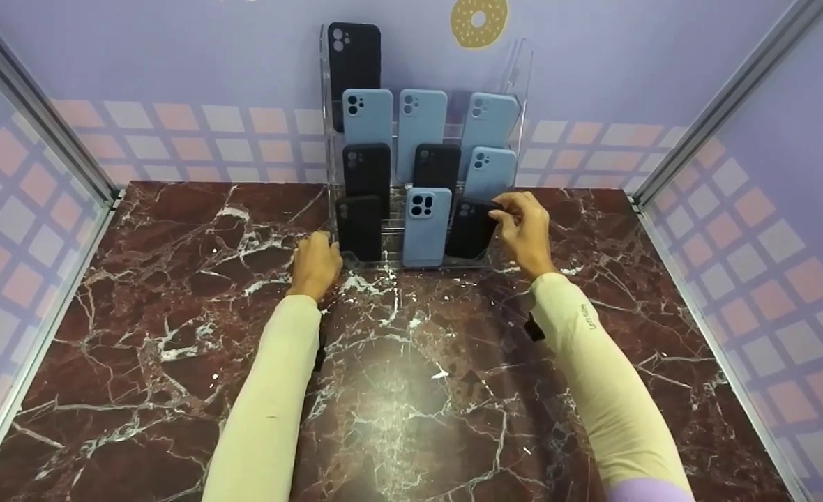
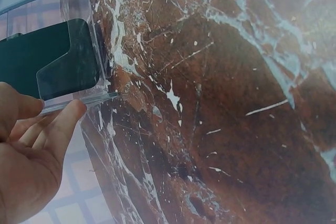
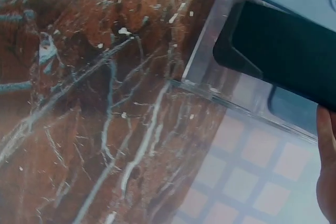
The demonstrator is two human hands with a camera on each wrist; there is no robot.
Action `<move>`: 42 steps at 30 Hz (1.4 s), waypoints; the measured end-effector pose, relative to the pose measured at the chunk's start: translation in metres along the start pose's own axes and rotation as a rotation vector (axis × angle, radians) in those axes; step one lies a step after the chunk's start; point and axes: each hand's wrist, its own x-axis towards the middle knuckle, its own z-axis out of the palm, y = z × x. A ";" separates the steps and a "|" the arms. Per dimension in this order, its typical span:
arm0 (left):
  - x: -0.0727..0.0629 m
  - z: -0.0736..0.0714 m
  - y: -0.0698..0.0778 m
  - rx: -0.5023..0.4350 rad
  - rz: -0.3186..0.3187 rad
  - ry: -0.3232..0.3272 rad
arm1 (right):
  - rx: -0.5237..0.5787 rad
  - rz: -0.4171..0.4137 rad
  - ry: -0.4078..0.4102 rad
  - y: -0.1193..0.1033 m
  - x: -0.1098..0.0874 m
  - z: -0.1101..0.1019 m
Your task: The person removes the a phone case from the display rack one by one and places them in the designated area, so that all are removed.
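A clear acrylic display stand holds several black and light blue phone cases in stepped rows. On its front row, at the right, leans a black phone case; my right hand pinches it by its upper right edge. In the right wrist view that black case slants across the stand's corner, with fingers at its edge. My left hand grips the stand's left side panel between thumb and fingers, beside the front-left black case.
A light blue case stands at the front middle. Behind the stand rises a purple wall with checks and donuts, and side walls flank the dark red marbled table.
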 end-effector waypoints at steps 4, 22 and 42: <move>0.001 -0.001 0.000 0.010 0.002 0.002 | 0.027 -0.038 0.030 -0.006 0.005 -0.007; -0.001 0.000 -0.008 0.002 -0.023 -0.009 | 0.127 -0.157 -0.025 -0.055 -0.015 -0.009; -0.002 -0.001 0.001 0.003 -0.019 0.010 | 0.232 0.206 -0.426 -0.087 -0.074 0.050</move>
